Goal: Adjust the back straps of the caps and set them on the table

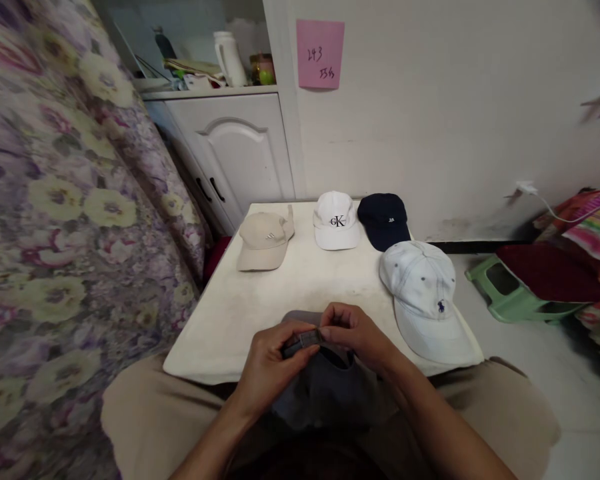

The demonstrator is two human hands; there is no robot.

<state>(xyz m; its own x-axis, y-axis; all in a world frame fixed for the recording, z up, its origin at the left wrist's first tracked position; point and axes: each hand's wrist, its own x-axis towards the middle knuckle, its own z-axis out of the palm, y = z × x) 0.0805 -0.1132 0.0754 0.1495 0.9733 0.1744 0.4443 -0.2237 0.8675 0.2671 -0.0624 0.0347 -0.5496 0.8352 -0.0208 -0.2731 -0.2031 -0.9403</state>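
A dark grey cap lies at the near edge of the small white table, over my lap. My left hand and my right hand both pinch its back strap, fingers closed on it. Farther out on the table rest a beige cap at the left, a white cap with a black logo in the middle, a navy cap beside it, and a pale denim cap at the right.
A floral curtain hangs close on the left. White cabinet with a jug and clutter stands behind the table. Pink note is stuck on the wall. A green stool and bright bedding sit at the right on the floor.
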